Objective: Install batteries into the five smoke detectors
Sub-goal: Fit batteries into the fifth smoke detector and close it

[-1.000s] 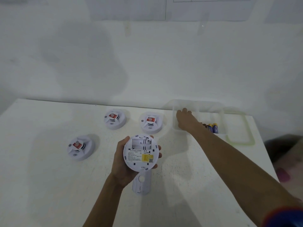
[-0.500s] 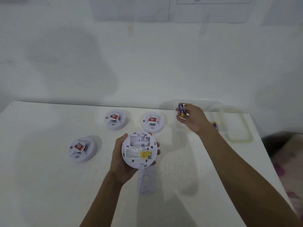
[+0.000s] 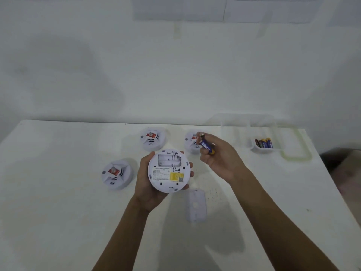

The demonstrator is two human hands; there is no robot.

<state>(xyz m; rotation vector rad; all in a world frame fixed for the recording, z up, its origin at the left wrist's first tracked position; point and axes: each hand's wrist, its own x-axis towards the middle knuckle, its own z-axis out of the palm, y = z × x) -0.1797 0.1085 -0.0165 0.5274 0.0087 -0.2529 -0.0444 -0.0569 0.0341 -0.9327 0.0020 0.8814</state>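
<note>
Open-backed detector (image 3: 169, 171) cradled in left hand (image 3: 150, 184), battery bay empty. Right hand (image 3: 218, 155) pinches one battery (image 3: 206, 146) just beside it, not yet inserted. Three detectors (image 3: 117, 174) sit face-up on table (image 3: 58, 212); spare batteries (image 3: 263, 143) in clear tray. Early, most left.

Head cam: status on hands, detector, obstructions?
Left hand grips upturned detector, bay open. Right hand pinches battery beside it, not yet inserted. Nothing between them; cover lies on table.
</note>
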